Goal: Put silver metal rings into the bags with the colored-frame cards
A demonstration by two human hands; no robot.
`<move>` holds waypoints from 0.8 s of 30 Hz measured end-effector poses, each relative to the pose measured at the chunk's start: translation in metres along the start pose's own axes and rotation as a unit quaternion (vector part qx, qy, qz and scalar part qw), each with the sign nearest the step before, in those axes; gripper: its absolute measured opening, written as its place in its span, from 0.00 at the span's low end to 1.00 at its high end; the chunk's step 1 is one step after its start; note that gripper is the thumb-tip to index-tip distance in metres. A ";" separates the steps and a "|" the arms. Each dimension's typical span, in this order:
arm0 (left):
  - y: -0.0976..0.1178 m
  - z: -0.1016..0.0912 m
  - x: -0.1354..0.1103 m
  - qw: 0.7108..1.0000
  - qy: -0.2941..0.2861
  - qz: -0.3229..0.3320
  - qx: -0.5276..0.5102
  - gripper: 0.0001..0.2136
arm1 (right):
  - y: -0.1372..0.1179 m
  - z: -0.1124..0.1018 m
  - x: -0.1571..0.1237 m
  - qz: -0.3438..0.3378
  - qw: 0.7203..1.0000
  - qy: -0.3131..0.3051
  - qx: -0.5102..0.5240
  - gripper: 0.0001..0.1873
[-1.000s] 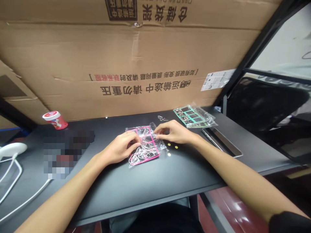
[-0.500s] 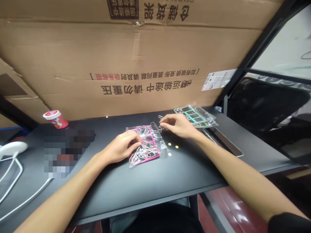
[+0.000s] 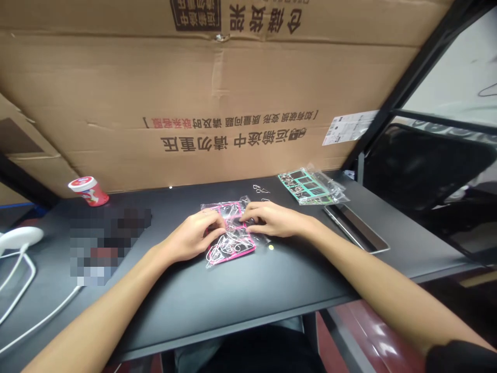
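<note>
A pink-and-black card in a clear plastic bag [image 3: 231, 243], with several silver wire pieces on it, lies on the black desk [image 3: 240, 290]. My left hand [image 3: 192, 237] rests on the bag's left side, fingers curled and pinching at the card's middle. My right hand [image 3: 269, 219] lies over the bag's open right end, fingers bent and reaching into it; what they pinch is too small to name. Two small silver wire pieces [image 3: 261, 189] lie loose on the desk just behind my right hand. A yellow dot [image 3: 271, 247] shows beside the bag.
A second bagged card, teal and black [image 3: 310, 187], lies at the back right, next to a flat silver-edged device [image 3: 355, 227]. A red-and-white cup [image 3: 88, 191] stands at the back left. A large cardboard sheet [image 3: 217, 98] walls the desk's rear. White cables [image 3: 23, 280] run at the left.
My right hand went back to the loose wire pieces behind the bag, then returned to the bag's open right end. My left hand stayed on the bag.
</note>
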State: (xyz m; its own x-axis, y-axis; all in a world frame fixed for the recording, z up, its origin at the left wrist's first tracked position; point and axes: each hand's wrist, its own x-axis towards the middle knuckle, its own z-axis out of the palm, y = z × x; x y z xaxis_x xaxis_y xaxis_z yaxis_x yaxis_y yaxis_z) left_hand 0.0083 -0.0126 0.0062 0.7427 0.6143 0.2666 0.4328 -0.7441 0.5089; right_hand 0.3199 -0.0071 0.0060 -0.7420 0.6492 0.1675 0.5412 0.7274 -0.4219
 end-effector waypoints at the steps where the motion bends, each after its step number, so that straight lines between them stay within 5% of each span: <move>1: 0.000 0.000 0.000 1.000 0.000 0.000 -0.001 0.08 | -0.001 0.001 0.001 0.003 1.000 -0.006 -0.005 0.15; 9: 0.000 0.000 0.000 1.000 0.005 0.003 -0.002 0.07 | 0.002 -0.008 -0.006 0.066 0.987 0.019 0.146 0.03; 17: 0.001 -0.001 0.001 1.000 0.005 -0.002 0.001 0.08 | 0.019 -0.018 -0.009 0.075 0.969 0.233 -0.004 0.06; 24: 0.000 0.000 0.000 1.000 0.006 0.009 0.002 0.07 | -0.012 -0.006 -0.003 -0.045 0.997 0.006 0.065 0.14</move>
State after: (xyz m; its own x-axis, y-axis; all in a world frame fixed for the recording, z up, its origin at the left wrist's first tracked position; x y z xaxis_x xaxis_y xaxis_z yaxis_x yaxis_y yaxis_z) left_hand 0.0082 -0.0123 0.0064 0.7442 0.6040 0.2851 0.4222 -0.7562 0.5000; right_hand 0.3183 -0.0161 0.0158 -0.7799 0.5857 0.2207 0.4157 0.7483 -0.5170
